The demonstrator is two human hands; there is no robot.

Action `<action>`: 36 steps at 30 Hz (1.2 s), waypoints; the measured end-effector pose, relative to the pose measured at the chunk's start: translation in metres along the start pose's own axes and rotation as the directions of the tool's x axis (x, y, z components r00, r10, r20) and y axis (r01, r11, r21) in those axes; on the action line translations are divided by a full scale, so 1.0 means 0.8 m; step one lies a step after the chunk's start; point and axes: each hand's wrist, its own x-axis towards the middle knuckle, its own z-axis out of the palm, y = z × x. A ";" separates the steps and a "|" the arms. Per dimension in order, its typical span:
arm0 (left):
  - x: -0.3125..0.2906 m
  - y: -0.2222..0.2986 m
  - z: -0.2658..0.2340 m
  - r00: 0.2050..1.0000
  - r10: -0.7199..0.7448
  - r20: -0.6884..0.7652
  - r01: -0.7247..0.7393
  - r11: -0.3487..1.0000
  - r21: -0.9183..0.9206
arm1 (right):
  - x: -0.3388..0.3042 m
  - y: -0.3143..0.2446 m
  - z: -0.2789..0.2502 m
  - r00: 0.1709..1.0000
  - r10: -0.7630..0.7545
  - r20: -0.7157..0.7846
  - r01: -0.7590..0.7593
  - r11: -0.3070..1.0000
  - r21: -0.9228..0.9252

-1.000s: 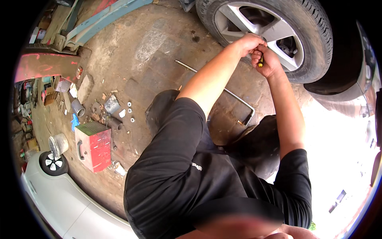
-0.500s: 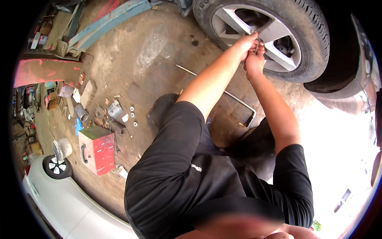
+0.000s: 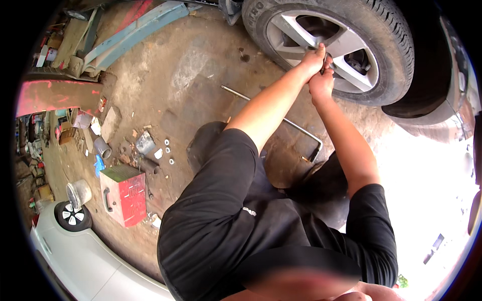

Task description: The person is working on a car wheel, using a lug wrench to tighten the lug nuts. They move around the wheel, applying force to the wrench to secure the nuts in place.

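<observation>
Wheel point(image 3: 346, 46), fingers point(image 3: 320, 50) near spokes point(image 3: 296, 30), wide floor point(image 3: 155, 60) beside tyre edge point(image 3: 258, 30)

Red box point(image 3: 131, 199) near pale bucket point(image 3: 79, 194)

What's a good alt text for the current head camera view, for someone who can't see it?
A person's left hand and right hand hold a slim dark object in front of a silver-spoked car wheel. A bent metal bar lies on the ground, and a red box stands farther left.
</observation>
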 end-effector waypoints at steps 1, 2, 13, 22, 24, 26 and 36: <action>-0.006 0.001 -0.018 0.999 0.000 -0.034 0.000 1.000 0.017 | -0.020 -0.055 -0.002 0.975 0.205 0.085 -0.207 0.978 0.012; 0.003 -0.003 -0.031 0.996 0.064 -0.066 -0.061 0.997 0.049 | -0.030 -0.098 -0.006 0.909 0.385 0.158 -0.390 0.921 0.000; 0.000 -0.042 -0.011 0.986 0.165 0.038 -0.161 0.984 -0.078 | -0.020 -0.065 -0.071 0.854 0.405 0.325 -0.483 0.851 0.208; -0.015 -0.062 0.015 0.987 0.072 -0.142 -0.116 0.936 -0.332 | -0.004 -0.057 -0.109 0.633 0.422 0.648 -0.710 0.650 0.271; -0.001 -0.065 0.011 0.975 0.154 -0.162 -0.198 0.930 -0.309 | -0.001 -0.056 -0.105 0.602 0.381 0.701 -0.731 0.616 0.293; 0.003 -0.069 0.010 0.993 0.046 -0.110 -0.077 0.950 -0.303 | 0.000 -0.059 -0.104 0.614 0.357 0.704 -0.727 0.604 0.328; -0.029 -0.011 0.034 0.989 -0.123 -0.077 0.081 0.908 -0.411 | -0.001 -0.099 -0.100 0.726 0.415 0.548 -0.663 0.634 0.399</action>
